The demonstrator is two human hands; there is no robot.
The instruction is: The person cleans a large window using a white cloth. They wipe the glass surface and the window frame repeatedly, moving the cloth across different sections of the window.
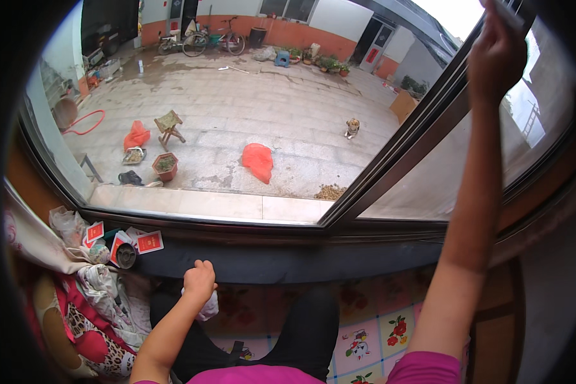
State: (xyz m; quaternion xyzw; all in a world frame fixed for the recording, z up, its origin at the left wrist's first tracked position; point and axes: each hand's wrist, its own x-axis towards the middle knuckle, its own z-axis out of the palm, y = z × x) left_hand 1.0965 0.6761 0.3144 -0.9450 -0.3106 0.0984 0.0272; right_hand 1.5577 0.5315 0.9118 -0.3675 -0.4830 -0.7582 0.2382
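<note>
My left hand (200,281) is closed above my lap, near the inner edge of the dark window sill (288,257). A crumpled white cloth (208,307) hangs from under its fingers. My right arm reaches up along the window, and my right hand (498,61) is closed at the upper right, beside the dark window frame (403,137). Something greyish shows by its fingertips at the picture's edge, too cut off to name. The large glass pane left of the frame gives onto a paved courtyard.
Playing cards (150,242), a dark round tin (126,255) and a plastic bag (67,223) crowd the sill's left end. Below them lie a leopard-print bundle (86,320) and a pale curtain (35,240). A flowered mat (381,339) lies beneath my legs. Outside sits a small animal (352,128).
</note>
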